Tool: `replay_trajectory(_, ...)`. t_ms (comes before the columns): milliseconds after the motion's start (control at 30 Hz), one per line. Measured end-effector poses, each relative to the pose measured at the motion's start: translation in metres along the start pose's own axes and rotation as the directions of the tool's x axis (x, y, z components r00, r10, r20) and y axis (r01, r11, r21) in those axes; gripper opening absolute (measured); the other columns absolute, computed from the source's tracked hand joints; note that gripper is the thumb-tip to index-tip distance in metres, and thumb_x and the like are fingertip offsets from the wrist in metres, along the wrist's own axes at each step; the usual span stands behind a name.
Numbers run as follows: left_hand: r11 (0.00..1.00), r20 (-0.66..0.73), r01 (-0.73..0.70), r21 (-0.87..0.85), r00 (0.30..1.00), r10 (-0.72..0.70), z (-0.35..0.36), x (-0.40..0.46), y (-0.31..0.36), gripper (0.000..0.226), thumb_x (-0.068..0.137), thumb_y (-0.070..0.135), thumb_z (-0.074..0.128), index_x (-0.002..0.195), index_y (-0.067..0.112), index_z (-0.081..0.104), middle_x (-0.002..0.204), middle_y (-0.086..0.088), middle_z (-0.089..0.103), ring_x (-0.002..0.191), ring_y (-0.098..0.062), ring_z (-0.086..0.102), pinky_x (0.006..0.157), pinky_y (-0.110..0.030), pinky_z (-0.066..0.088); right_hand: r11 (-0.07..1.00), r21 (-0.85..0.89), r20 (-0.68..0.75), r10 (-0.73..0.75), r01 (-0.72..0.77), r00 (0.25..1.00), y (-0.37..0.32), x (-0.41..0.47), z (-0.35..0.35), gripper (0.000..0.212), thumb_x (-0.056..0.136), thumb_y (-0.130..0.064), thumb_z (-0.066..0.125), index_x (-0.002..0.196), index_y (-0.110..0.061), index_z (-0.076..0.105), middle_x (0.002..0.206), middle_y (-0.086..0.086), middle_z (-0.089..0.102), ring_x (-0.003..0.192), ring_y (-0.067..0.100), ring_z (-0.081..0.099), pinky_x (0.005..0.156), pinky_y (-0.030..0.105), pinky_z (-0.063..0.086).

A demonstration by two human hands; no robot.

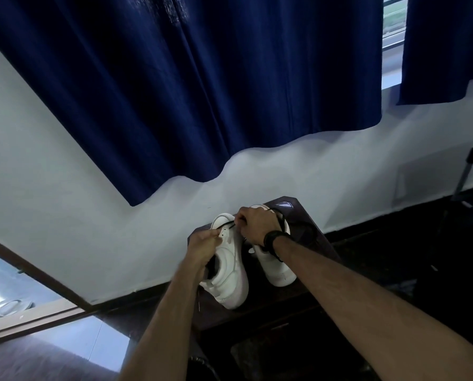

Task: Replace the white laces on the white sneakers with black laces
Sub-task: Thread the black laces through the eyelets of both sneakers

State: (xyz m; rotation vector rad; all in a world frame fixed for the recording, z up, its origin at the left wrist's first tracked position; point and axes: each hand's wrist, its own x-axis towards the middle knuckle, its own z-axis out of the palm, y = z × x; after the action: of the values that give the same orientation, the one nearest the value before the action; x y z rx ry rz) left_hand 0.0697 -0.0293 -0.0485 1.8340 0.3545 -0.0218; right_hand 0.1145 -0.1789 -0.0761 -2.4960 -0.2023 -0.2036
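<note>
Left hand grips the near sneaker (mouth dark inside), right hand pinches the black lace.

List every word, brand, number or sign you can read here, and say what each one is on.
None can be read.
Stool: a pale diamond-shaped emblem at its far edge; any lettering is too blurred to read.
Left sneaker and right sneaker: no legible branding.
Wristband: plain black, no text visible.
</note>
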Motion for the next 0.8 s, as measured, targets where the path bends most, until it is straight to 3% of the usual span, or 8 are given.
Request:
replay_trajectory(100,0.999,0.003,-0.020,-0.048,1.000,0.020,-0.0043,-0.0023,-0.0006,0.032,0.084,-0.013,0.059,0.081,0.016,0.072,0.077,-0.004,0.069,0.071,-0.018,0.063,0.066,-0.023,0.053,1.000,0.013,-0.006,-0.023,0.023,1.000,-0.0004,-0.0009,0.0013,0.017,0.090,-0.033,0.048,0.098,-0.029,0.062,0.100,0.004,0.068,0.097,0.029,0.061,0.083,0.040,0.048)
replay_trajectory(233,0.998,0.004,-0.021,-0.054,1.000,0.022,-0.0041,-0.0056,0.0020,0.030,0.086,-0.013,0.058,0.084,0.014,0.072,0.076,-0.002,0.068,0.071,-0.016,0.062,0.065,-0.021,0.052,0.997,0.042,-0.006,-0.063,0.063,0.998,-0.0010,-0.0020,0.0011,0.014,0.092,-0.033,0.047,0.098,-0.030,0.059,0.096,0.004,0.069,0.092,0.031,0.063,0.078,0.040,0.048)
replay_trajectory(367,0.997,0.011,-0.042,-0.068,0.999,0.043,-0.0045,-0.0070,0.0025,0.032,0.085,-0.015,0.057,0.082,0.014,0.071,0.071,0.002,0.068,0.064,-0.011,0.062,0.055,-0.012,0.052,0.994,0.039,-0.014,-0.101,0.101,0.995,-0.0020,-0.0019,0.0022,0.014,0.093,-0.032,0.046,0.099,-0.028,0.058,0.096,0.005,0.069,0.091,0.032,0.063,0.072,0.037,0.044)
replay_trajectory(433,0.998,0.019,-0.037,-0.050,0.999,0.038,-0.0013,-0.0062,0.0023,0.030,0.084,-0.013,0.059,0.084,0.014,0.072,0.073,0.001,0.068,0.066,-0.012,0.063,0.058,-0.014,0.053,0.993,0.035,-0.006,-0.114,0.114,0.993,-0.0032,-0.0017,0.0011,0.014,0.093,-0.030,0.046,0.100,-0.028,0.058,0.098,0.005,0.069,0.092,0.031,0.063,0.070,0.035,0.040)
replay_trajectory(567,1.000,-0.018,-0.018,-0.023,1.000,0.018,0.0027,-0.0003,-0.0005,0.031,0.080,-0.008,0.066,0.075,0.022,0.074,0.093,-0.012,0.073,0.080,-0.021,0.064,0.085,-0.034,0.055,0.996,-0.011,0.006,-0.092,0.092,0.996,-0.0036,-0.0020,0.0016,0.017,0.093,-0.027,0.044,0.103,-0.025,0.058,0.102,0.009,0.067,0.095,0.033,0.062,0.071,0.036,0.039)
replay_trajectory(800,0.999,0.008,-0.003,-0.042,1.000,0.003,-0.0009,-0.0017,0.0005,0.030,0.082,-0.009,0.063,0.080,0.019,0.074,0.087,-0.009,0.072,0.077,-0.021,0.065,0.079,-0.031,0.055,0.994,-0.038,0.012,-0.097,0.098,0.995,-0.0036,0.0001,0.0049,0.017,0.093,-0.027,0.042,0.104,-0.024,0.056,0.103,0.010,0.067,0.097,0.034,0.062,0.070,0.036,0.036)
